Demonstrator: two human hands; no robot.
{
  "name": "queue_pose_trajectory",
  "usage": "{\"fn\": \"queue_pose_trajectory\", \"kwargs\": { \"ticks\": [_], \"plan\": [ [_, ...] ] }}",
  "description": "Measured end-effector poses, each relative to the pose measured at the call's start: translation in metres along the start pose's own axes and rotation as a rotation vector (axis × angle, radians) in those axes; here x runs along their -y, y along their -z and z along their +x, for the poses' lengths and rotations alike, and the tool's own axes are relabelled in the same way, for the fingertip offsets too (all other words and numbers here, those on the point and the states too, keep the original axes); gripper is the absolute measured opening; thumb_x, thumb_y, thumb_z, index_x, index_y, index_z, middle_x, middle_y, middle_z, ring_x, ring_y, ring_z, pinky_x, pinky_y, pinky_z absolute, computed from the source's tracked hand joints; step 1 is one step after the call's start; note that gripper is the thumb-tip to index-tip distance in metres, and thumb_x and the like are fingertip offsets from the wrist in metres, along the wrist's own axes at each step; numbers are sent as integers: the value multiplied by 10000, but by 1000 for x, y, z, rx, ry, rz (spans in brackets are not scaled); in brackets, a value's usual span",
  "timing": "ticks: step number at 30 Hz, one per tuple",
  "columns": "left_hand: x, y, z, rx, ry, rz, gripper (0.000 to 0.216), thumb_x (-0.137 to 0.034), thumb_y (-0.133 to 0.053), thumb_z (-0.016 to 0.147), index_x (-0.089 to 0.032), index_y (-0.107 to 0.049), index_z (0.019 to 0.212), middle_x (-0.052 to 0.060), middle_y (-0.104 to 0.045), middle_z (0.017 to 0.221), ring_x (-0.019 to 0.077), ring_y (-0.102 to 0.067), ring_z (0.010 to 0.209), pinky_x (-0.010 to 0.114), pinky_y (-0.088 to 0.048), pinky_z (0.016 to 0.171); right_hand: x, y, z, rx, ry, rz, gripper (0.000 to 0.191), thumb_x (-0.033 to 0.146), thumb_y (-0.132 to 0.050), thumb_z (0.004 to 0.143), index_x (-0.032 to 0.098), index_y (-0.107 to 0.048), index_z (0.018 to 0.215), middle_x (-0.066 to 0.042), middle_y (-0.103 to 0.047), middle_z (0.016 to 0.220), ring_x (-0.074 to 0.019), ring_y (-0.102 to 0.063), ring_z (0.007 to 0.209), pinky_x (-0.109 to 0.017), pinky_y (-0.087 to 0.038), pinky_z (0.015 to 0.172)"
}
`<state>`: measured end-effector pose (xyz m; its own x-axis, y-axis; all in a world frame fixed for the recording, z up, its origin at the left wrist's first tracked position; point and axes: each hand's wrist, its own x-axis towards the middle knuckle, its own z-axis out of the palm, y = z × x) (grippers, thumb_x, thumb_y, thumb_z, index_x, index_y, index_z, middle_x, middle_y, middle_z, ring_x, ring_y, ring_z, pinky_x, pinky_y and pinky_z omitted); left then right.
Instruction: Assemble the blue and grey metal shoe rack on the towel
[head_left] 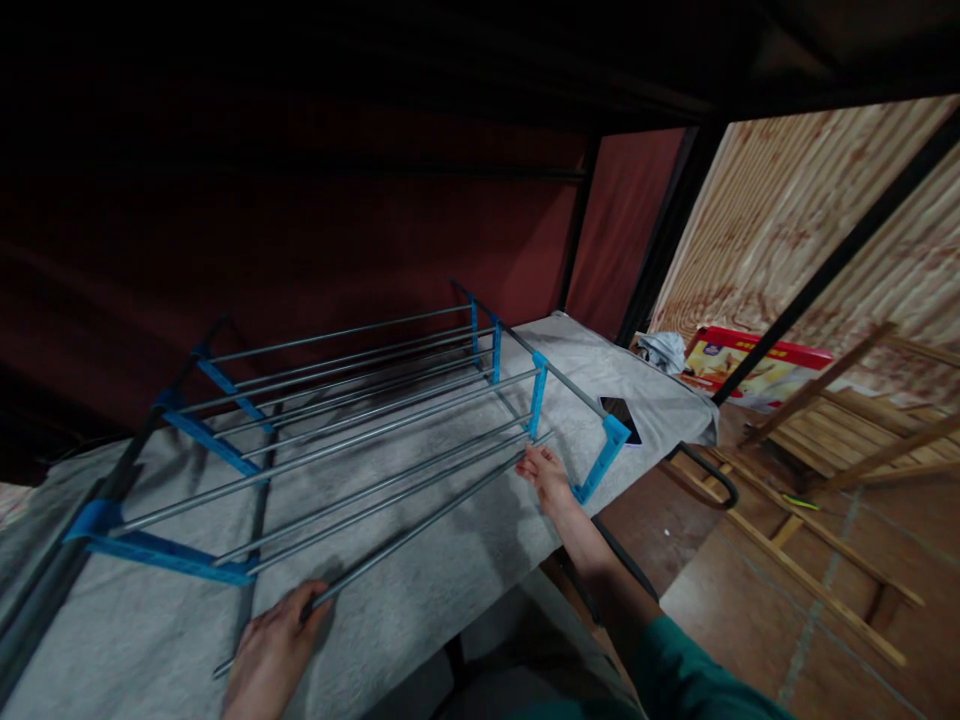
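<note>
A rack (352, 431) of grey metal rods and blue plastic brackets lies across a grey cloth-covered surface. In front of it, a loose-looking metal rod (420, 527) runs slantwise between my two hands. Its near end sits in my left hand (277, 640), with the fingers closed around it. Toward the far end, my right hand (544, 474) pinches the rod between thumb and fingers, close to a blue bracket (538, 395). Another blue bracket (602, 458) stands to the right of my right hand.
A phone (621, 420) lies on the cloth right of the rack. Beyond the surface's right edge are a black curved metal bar (712, 470), wooden frames (814, 550) on the floor, a red and yellow box (750, 365) and a bundled cloth (661, 352). Dark red panels (375, 240) rise behind.
</note>
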<state>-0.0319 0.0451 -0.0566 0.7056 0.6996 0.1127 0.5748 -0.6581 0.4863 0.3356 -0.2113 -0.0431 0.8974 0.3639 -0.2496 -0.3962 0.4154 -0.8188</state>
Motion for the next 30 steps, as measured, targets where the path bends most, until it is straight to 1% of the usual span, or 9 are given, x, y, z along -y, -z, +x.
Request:
{"fn": "queue_pose_trajectory", "kwargs": {
  "ticks": [3, 5, 9, 11, 14, 19, 23, 28, 30],
  "plan": [
    [14, -1, -5, -52, 19, 18, 330, -510, -545, 790, -279, -706, 962, 59, -825, 997, 287, -780, 933, 390, -589, 851, 1, -2, 2, -29, 20, -17, 581, 589, -942, 526, 274, -480, 686, 76, -573, 586, -129, -596, 584, -310, -568, 677],
    [15, 0, -8, -76, 39, 37, 343, -515, -538, 787, -274, -707, 962, 68, -824, 1000, 294, -776, 944, 399, -581, 864, 3, -3, 3, -52, 38, -35, 598, 606, -935, 531, 275, -460, 680, 79, -553, 563, -132, -589, 575, -317, -567, 671],
    [2, 6, -13, -136, 87, 129, 304, -497, -527, 818, -301, -731, 928, 48, -813, 954, 309, -751, 938, 425, -571, 867, 8, -5, 7, -79, 66, -67, 617, 638, -923, 546, 277, -441, 681, 87, -495, 513, -137, -576, 564, -325, -565, 653],
    [-7, 11, -16, -156, 87, 167, 266, -467, -539, 841, -315, -745, 915, 44, -803, 956, 304, -735, 936, 428, -565, 876, 10, -5, 10, -86, 71, -76, 610, 653, -914, 556, 275, -452, 682, 78, -505, 518, -137, -577, 568, -321, -566, 641],
    [-15, 18, -20, -177, 88, 194, 269, -439, -545, 867, -292, -760, 935, 75, -793, 989, 308, -719, 934, 449, -550, 910, 14, -3, 13, -89, 66, -56, 598, 660, -917, 548, 271, -489, 695, 68, -539, 539, -130, -572, 560, -315, -578, 631],
    [-9, 20, -17, -173, 128, 88, 329, -493, -517, 849, -277, -732, 970, 100, -759, 1065, 339, -712, 972, 478, -560, 902, 18, 2, 19, -112, 63, -52, 623, 665, -934, 527, 266, -484, 691, 74, -549, 533, -120, -571, 540, -294, -586, 606],
    [-5, 20, -13, -200, 252, -11, 399, -558, -487, 844, -249, -693, 987, 131, -704, 1091, 365, -691, 1020, 533, -547, 982, 22, 6, 23, -124, 50, -45, 629, 665, -938, 531, 265, -477, 680, 68, -557, 536, -122, -588, 554, -284, -589, 603],
    [-9, 24, -13, -357, 320, -79, 382, -569, -521, 837, -242, -674, 961, 141, -632, 1306, 407, -568, 1295, 599, -470, 1113, 23, 5, 24, -124, 33, -12, 621, 632, -959, 529, 260, -489, 690, 64, -575, 547, -115, -585, 540, -282, -608, 605],
    [-12, 25, -11, -427, 361, -114, 351, -557, -569, 817, -242, -676, 930, 122, -619, 1348, 409, -550, 1310, 608, -461, 1117, 23, 3, 23, -128, 37, -9, 612, 616, -961, 542, 260, -488, 699, 61, -584, 547, -119, -591, 536, -279, -611, 592]
  ]
}}
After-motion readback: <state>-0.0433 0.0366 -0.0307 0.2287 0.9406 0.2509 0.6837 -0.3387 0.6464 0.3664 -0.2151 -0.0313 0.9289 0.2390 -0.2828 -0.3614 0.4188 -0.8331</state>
